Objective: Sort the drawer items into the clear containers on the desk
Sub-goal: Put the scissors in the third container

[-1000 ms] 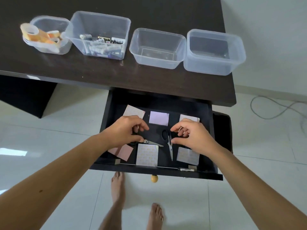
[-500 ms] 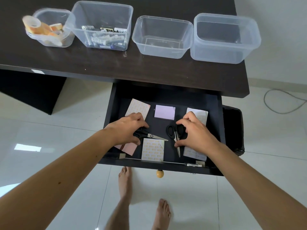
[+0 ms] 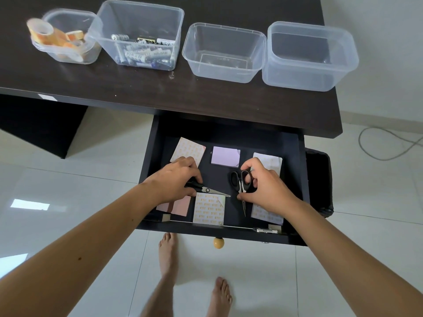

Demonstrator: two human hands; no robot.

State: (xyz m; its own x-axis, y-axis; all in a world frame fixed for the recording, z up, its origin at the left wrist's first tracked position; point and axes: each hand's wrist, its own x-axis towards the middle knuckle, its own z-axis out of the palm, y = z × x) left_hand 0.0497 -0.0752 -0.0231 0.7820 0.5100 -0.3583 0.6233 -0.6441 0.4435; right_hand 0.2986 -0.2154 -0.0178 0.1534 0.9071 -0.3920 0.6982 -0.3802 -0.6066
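In the open dark drawer [image 3: 295, 179], the left hand [image 3: 175, 181] grips one pair of black-handled steel scissors [image 3: 207, 189] and the right hand [image 3: 265, 186] pinches another pair [image 3: 240, 181]. Both look ready for lifting to the empty clear plastic tub [image 3: 224, 51] on the bench at 12 o'clock.

In the open drawer [image 3: 295, 184], the left hand [image 3: 174, 181] grips the black handles of one pair of scissors [image 3: 207, 189], blades pointing toward the right hand [image 3: 265, 186]. That hand pinches a second pair of scissors [image 3: 240, 184]. Beyond both hands, four clear containers [image 3: 224, 53] line the counter [image 3: 206, 97].
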